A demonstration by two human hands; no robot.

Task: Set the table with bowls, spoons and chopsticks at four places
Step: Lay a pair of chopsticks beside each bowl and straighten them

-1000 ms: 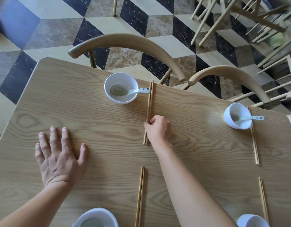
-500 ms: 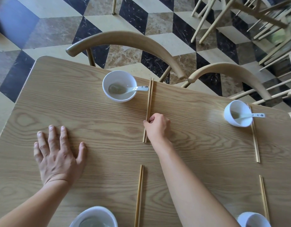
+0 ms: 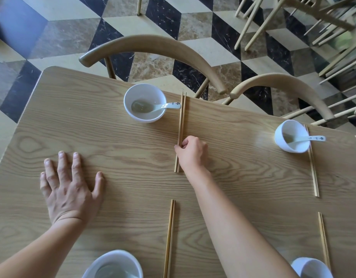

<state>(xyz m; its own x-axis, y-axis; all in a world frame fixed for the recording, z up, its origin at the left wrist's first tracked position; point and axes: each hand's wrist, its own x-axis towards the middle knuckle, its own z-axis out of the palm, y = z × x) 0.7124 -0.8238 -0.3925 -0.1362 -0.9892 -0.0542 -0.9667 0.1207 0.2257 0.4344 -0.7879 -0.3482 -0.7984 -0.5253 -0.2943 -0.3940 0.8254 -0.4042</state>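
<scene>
Wooden table [image 3: 243,161]: four bowls [image 3: 142,117], four chopstick pairs [image 3: 170,237] down; two spoons [image 3: 169,106] visible, near ones possibly cropped. Right hand [image 3: 192,152] pinches far-left chopsticks [image 3: 181,117]; left hand [image 3: 69,189] flat.

Cut off at the bottom edge: near-left bowl [image 3: 115,252], near-right bowl [image 3: 313,266], near chopsticks [image 3: 170,237] (lower ends lost). Hidden under the right hand [image 3: 191,153]: part of the far chopsticks [image 3: 182,117]. Too small to read: print on the spoon [image 3: 172,105].

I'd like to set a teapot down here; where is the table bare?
The widest bare wood lies between the right hand, pinching the far chopsticks, and the far-right bowl. Another patch runs left of the far-left bowl, beyond the left hand. The near edge is crowded: near-left bowl, near chopsticks, near-right bowl.
</scene>
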